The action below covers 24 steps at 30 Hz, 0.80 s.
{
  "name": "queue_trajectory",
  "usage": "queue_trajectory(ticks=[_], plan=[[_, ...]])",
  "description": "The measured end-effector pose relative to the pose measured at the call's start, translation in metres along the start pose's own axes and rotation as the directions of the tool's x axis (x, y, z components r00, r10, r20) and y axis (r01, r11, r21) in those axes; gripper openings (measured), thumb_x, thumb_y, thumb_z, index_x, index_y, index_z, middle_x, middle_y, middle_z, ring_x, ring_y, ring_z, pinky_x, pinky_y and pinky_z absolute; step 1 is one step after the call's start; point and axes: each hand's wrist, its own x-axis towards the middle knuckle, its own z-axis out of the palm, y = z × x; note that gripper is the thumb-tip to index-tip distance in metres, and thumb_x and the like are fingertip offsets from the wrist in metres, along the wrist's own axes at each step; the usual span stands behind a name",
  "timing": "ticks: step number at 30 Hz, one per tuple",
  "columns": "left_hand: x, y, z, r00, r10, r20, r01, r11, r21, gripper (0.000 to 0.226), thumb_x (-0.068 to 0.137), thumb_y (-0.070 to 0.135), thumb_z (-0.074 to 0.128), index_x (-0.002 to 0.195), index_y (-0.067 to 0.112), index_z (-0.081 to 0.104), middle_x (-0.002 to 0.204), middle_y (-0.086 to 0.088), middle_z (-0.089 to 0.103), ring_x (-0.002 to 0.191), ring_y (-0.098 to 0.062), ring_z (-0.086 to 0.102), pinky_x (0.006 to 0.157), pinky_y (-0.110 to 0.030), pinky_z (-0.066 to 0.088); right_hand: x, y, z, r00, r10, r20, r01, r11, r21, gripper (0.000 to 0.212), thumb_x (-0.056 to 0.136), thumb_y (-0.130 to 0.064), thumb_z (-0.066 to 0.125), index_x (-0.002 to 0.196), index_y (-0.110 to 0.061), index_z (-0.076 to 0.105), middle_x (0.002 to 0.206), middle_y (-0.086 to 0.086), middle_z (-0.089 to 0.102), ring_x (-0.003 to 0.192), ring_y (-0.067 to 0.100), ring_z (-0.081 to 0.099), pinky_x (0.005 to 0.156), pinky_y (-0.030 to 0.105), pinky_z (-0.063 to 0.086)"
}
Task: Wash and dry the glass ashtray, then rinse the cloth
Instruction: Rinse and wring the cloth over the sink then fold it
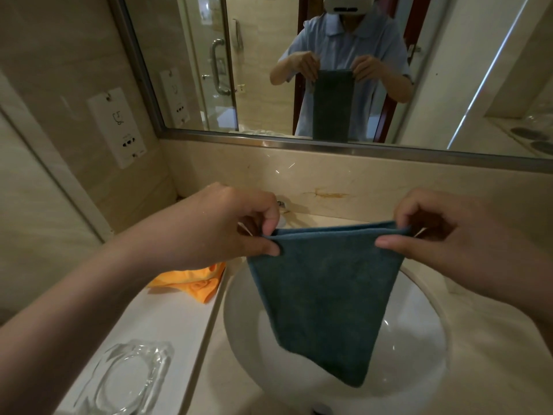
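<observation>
A dark teal cloth (pixel 326 292), folded double, hangs over the white sink basin (pixel 419 348). My left hand (pixel 227 226) pinches its upper left corner and my right hand (pixel 443 235) pinches its upper right corner, stretching the top edge taut between them. The clear glass ashtray (pixel 125 381) stands on the white counter ledge at the lower left, apart from both hands.
An orange cloth (pixel 191 280) lies crumpled on the ledge left of the basin. The faucet (pixel 282 205) is mostly hidden behind my left hand. A mirror (pixel 329 70) spans the wall ahead, and a socket plate (pixel 116 127) sits on the left wall.
</observation>
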Motion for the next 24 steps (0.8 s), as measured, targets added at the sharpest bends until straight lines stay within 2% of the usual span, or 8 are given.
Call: queue_trajectory(ticks=[5, 7, 10, 13, 15, 19, 22, 24], plan=[[-0.004, -0.001, 0.0, 0.996, -0.065, -0.061, 0.062, 0.997, -0.045, 0.02, 0.064, 0.045, 0.063, 0.075, 0.042, 0.048, 0.078, 0.022, 0.064, 0.085, 0.009, 0.06, 0.067, -0.007, 0.05, -0.001, 0.004, 0.004, 0.997, 0.08, -0.016, -0.079, 0.996, 0.045, 0.017, 0.067, -0.038, 0.07, 0.072, -0.044, 0.056, 0.078, -0.015, 0.066, 0.074, 0.01, 0.063, 0.064, 0.026, 0.056], [-0.006, -0.001, -0.001, 0.996, -0.059, -0.069, 0.06, 0.998, 0.019, 0.025, 0.063, 0.056, 0.05, 0.086, 0.047, 0.049, 0.072, 0.023, 0.059, 0.089, 0.012, 0.058, 0.074, -0.004, 0.048, -0.001, 0.002, 0.004, 0.998, 0.057, -0.003, -0.057, 0.998, 0.007, 0.023, 0.073, -0.029, 0.066, 0.072, -0.049, 0.054, 0.076, -0.013, 0.066, 0.077, 0.007, 0.062, 0.066, 0.02, 0.053], [-0.007, -0.002, -0.003, 0.997, 0.043, -0.062, -0.031, 0.983, 0.181, 0.022, 0.076, 0.051, 0.048, 0.096, 0.042, 0.055, 0.077, 0.034, 0.052, 0.086, 0.022, 0.053, 0.077, 0.002, 0.04, 0.001, -0.003, 0.005, 0.999, -0.032, 0.035, 0.034, 0.997, -0.065, 0.013, 0.076, -0.039, 0.055, 0.073, -0.051, 0.054, 0.084, -0.042, 0.059, 0.088, -0.01, 0.055, 0.069, 0.004, 0.045], [-0.017, 0.002, -0.007, 0.994, 0.083, -0.076, -0.071, 0.985, 0.156, 0.019, 0.083, 0.05, 0.04, 0.093, 0.046, 0.056, 0.071, 0.025, 0.059, 0.084, 0.011, 0.058, 0.071, -0.004, 0.044, -0.003, -0.004, 0.003, 0.997, -0.073, 0.032, 0.073, 0.997, 0.013, 0.019, 0.071, -0.056, 0.05, 0.072, -0.043, 0.063, 0.082, -0.035, 0.062, 0.085, -0.009, 0.057, 0.069, 0.0, 0.042], [-0.026, 0.007, -0.006, 0.995, 0.07, -0.074, -0.073, 0.996, -0.046, 0.02, 0.085, 0.049, 0.038, 0.088, 0.043, 0.057, 0.08, 0.015, 0.063, 0.078, -0.003, 0.061, 0.063, -0.011, 0.047, -0.009, -0.005, 0.005, 0.996, -0.076, 0.037, 0.066, 0.973, 0.223, 0.029, 0.065, -0.067, 0.056, 0.078, -0.043, 0.066, 0.08, -0.027, 0.065, 0.081, -0.006, 0.061, 0.065, 0.002, 0.046], [-0.029, 0.017, 0.007, 0.994, 0.061, -0.089, -0.098, 0.859, -0.503, 0.02, 0.089, 0.046, 0.043, 0.083, 0.034, 0.058, 0.074, 0.017, 0.058, 0.063, 0.0, 0.054, 0.055, -0.009, 0.043, -0.022, 0.005, 0.039, 0.991, 0.012, 0.13, -0.119, 0.49, 0.863, 0.035, 0.05, -0.06, 0.079, 0.067, -0.032, 0.065, 0.076, -0.011, 0.068, 0.071, 0.004, 0.062, 0.06, 0.016, 0.05], [-0.017, 0.018, 0.016, 0.975, -0.16, -0.152, 0.018, 0.743, -0.669, 0.023, 0.088, 0.036, 0.046, 0.069, 0.037, 0.06, 0.068, 0.017, 0.056, 0.059, 0.003, 0.051, 0.053, -0.009, 0.043, -0.03, 0.014, 0.08, 0.949, 0.023, 0.315, -0.314, 0.165, 0.935, 0.052, 0.053, -0.062, 0.077, 0.094, -0.029, 0.072, 0.095, -0.007, 0.072, 0.089, 0.01, 0.068, 0.071, 0.025, 0.055], [-0.01, 0.016, 0.018, 0.952, -0.259, -0.162, 0.088, 0.739, -0.668, 0.026, 0.084, 0.036, 0.045, 0.064, 0.038, 0.061, 0.066, 0.017, 0.056, 0.06, 0.003, 0.052, 0.054, -0.01, 0.043, -0.033, 0.01, 0.099, 0.921, -0.048, 0.386, -0.381, 0.092, 0.92, 0.058, 0.06, -0.064, 0.07, 0.109, -0.033, 0.069, 0.111, -0.01, 0.07, 0.105, 0.007, 0.064, 0.082, 0.024, 0.054]])
